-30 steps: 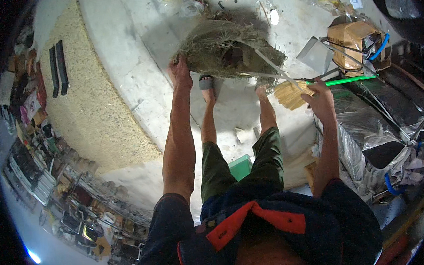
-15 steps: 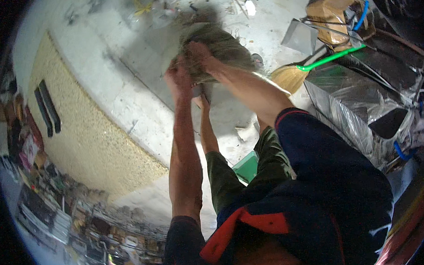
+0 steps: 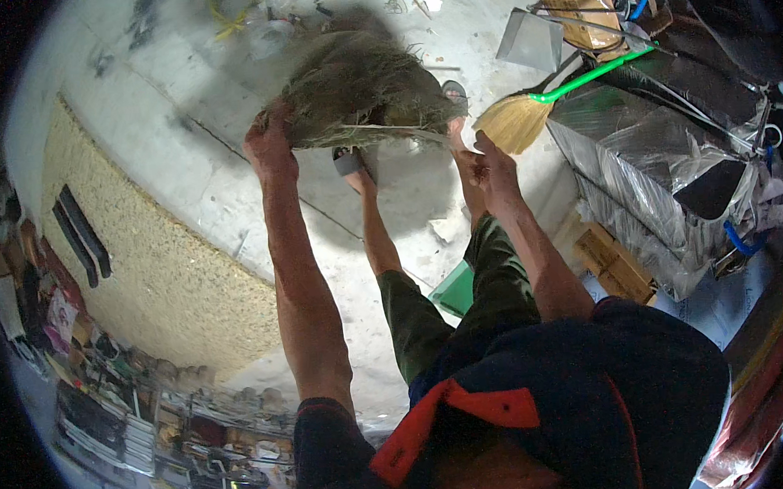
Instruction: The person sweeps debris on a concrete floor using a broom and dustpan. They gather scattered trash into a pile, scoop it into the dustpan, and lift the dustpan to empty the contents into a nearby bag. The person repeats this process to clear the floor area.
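Note:
A grey-brown, shaggy piece of fibrous material (image 3: 355, 81), frayed along its edges, hangs spread out between my hands above the floor. My left hand (image 3: 271, 147) is closed on its left edge. At the right end, my right hand (image 3: 497, 173) is closed around a corner, where a white strip (image 3: 470, 136) shows by the fingers. A pale strand runs along the near edge of the material. Whether it is a sack or a mat I cannot tell. Just beyond my right hand lies a straw broom (image 3: 512, 126) with a green handle.
A grey dustpan (image 3: 530, 39) and a cardboard box (image 3: 579, 4) stand at the far right, near a plastic-wrapped stack (image 3: 628, 149). A speckled yellow board (image 3: 154, 250) lies on the left. Near my legs is a green container (image 3: 454, 290). Scraps litter the far concrete floor (image 3: 165, 61).
My hands were close together on the bunched material. They have moved apart, left hand leftward and right hand right and nearer, so the material is spread wider.

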`<act>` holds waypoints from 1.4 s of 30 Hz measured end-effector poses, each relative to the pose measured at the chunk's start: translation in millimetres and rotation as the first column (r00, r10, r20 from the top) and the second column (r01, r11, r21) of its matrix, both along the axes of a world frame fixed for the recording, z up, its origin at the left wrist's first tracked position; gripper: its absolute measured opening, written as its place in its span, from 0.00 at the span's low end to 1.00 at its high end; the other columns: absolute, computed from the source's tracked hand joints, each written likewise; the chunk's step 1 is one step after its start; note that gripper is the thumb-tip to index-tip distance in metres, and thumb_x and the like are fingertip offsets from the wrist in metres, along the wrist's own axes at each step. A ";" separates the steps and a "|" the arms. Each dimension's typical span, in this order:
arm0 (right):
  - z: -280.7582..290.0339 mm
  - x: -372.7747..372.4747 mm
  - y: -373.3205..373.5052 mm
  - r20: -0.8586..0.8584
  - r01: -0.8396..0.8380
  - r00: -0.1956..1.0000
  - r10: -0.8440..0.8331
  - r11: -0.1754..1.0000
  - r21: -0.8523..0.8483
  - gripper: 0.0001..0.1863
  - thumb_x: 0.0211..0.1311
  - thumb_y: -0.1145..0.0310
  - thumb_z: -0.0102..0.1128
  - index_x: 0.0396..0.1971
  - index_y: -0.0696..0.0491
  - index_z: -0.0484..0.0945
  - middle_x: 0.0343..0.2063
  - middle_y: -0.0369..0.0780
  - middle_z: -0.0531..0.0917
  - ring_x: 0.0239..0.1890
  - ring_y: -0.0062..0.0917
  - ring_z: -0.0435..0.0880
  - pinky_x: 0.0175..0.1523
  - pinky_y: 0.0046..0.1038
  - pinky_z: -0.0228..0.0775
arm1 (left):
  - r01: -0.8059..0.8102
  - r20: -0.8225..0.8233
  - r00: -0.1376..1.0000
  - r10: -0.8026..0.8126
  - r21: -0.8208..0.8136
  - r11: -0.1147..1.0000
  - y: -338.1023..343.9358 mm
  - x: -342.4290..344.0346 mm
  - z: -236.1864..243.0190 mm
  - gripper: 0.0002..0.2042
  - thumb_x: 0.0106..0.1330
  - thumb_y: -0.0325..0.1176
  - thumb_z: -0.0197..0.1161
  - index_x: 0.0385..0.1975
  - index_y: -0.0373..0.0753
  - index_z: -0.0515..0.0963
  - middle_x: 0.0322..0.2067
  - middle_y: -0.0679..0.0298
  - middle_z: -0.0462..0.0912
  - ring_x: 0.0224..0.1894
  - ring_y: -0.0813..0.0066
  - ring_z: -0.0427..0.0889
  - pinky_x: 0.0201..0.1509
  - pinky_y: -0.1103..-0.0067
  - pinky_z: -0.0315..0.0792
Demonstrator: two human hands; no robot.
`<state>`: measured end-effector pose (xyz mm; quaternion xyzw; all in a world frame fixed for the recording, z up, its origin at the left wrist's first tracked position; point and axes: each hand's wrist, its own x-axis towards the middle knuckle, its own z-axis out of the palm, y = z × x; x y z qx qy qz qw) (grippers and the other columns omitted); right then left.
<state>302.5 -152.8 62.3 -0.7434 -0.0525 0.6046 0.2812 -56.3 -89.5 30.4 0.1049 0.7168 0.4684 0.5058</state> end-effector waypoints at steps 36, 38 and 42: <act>-141.3 -148.7 146.9 0.622 -0.888 -0.340 0.705 -0.458 0.033 0.15 0.59 0.74 0.66 0.47 0.59 0.81 0.43 0.46 0.86 0.45 0.38 0.86 0.50 0.35 0.78 | -0.047 0.147 0.988 0.044 0.023 0.999 24.1 36.4 32.4 0.16 0.70 0.29 0.61 0.52 0.25 0.78 0.48 0.53 0.84 0.48 0.64 0.84 0.54 0.72 0.78; -137.3 -147.4 160.5 0.598 -0.868 -0.405 0.692 -0.496 -0.014 0.16 0.59 0.74 0.67 0.47 0.59 0.81 0.43 0.46 0.86 0.45 0.39 0.86 0.49 0.36 0.79 | -0.028 0.169 0.985 0.025 0.014 1.000 19.8 39.0 29.1 0.15 0.70 0.28 0.61 0.52 0.26 0.78 0.47 0.54 0.84 0.47 0.64 0.84 0.54 0.71 0.78; -102.6 -143.8 177.3 0.473 -0.843 -0.506 0.721 -0.530 -0.095 0.17 0.58 0.72 0.68 0.48 0.60 0.81 0.43 0.47 0.86 0.44 0.40 0.86 0.49 0.37 0.79 | -0.034 0.042 0.998 0.036 -0.055 0.998 22.7 35.4 7.9 0.17 0.69 0.33 0.66 0.49 0.24 0.80 0.41 0.52 0.86 0.39 0.68 0.84 0.44 0.71 0.78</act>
